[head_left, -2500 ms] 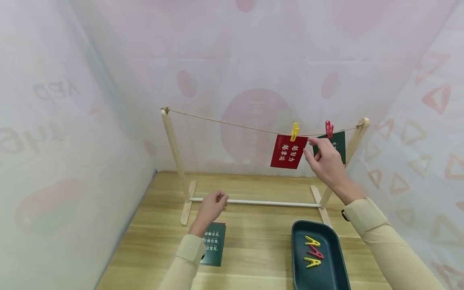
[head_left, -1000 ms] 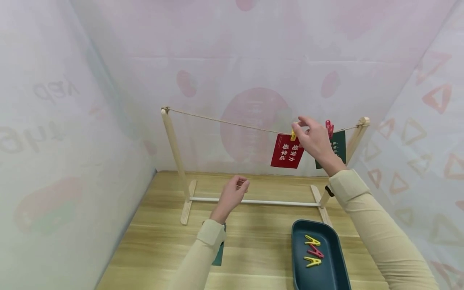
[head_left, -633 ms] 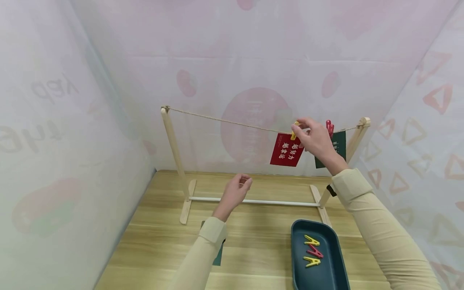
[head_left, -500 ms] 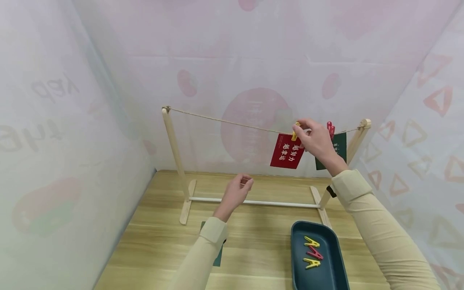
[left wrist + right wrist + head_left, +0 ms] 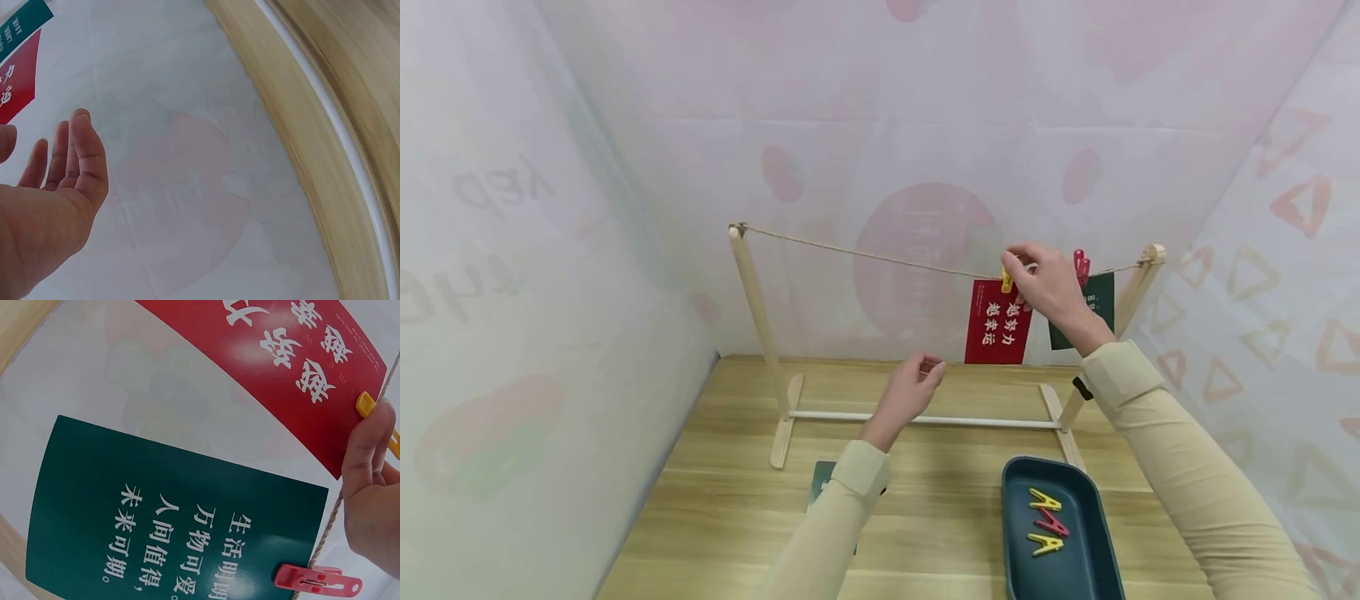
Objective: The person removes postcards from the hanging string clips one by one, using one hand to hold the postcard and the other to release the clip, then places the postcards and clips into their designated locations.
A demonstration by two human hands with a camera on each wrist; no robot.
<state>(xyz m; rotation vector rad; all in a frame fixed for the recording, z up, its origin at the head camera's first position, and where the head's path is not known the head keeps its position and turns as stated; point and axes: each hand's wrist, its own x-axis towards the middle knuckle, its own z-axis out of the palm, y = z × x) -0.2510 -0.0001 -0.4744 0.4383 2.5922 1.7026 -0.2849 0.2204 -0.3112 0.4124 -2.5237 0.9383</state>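
My right hand pinches a yellow clothespin at the twine line. Below this clip hangs a red card with white characters; in the right wrist view the fingertips are right by its top edge. To the right, a red clothespin holds a dark green card on the same line, partly behind my right hand in the head view. My left hand hovers lower and left of the red card, fingers loosely bent, holding nothing.
Two wooden posts carry the line, joined low down by a white rod. A dark blue tray at front right holds several yellow and red clothespins. Beneath my left forearm, a green card lies on the wooden table.
My right hand has moved left from beside the green card onto the yellow clothespin. The red card now hangs straighter and lower. My left hand has risen and shifted right.
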